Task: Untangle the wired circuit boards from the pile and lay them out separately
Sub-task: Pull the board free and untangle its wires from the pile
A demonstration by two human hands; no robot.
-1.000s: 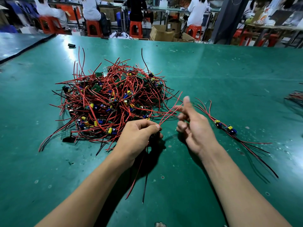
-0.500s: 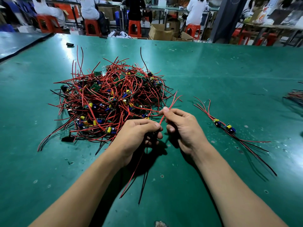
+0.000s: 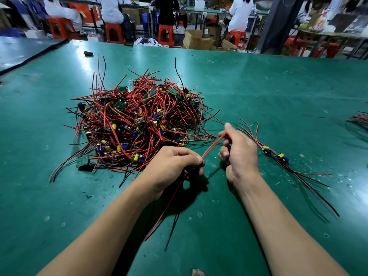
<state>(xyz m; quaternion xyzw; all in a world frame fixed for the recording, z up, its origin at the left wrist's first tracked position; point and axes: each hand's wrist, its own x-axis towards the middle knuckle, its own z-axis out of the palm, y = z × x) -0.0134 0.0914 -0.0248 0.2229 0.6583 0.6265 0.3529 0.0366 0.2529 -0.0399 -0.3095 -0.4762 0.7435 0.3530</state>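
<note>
While the left hand grips one board just in front of the pile, the right hand pinches its red wires; draw them slowly sideways, clear of the pile.

My left hand curls over the board it grips, only a dark sliver showing; my right hand pinches the red wires, their ends lost among its fingers; boards deep in the pile buried under wire, uncountable; wire bundle cut by the right edge; small dark object far off, too small to tell; seated people blurred, cropped at top.
</note>
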